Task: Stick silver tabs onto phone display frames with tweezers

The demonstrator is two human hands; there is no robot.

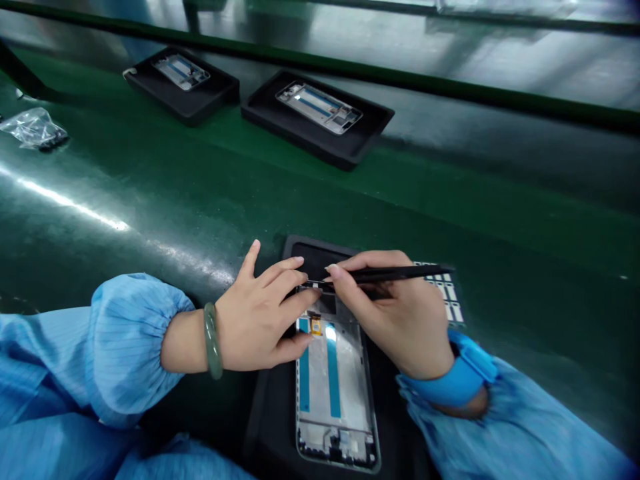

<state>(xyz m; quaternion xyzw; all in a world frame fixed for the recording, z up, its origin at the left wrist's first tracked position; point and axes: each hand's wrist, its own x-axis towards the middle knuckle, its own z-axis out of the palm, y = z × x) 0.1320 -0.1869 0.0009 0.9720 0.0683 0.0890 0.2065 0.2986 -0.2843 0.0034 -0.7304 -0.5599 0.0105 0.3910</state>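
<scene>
L hand (260, 313) spread over far end of phone frame (334, 393); R hand (395, 313) pinching tweezers (385, 273), tips at same end. Long axis fore-aft; L hand nearer.

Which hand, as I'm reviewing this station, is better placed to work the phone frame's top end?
Probably the right hand: its grip holds black tweezers, tips at the phone frame. The left hand holds no tool.

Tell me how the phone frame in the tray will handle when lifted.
The phone frame looks light yet fairly stiff, being a thin rimmed shell. Its exposed inner panel and small edge parts seem fragile. Lying flat in the black tray, it probably won't roll.
</scene>
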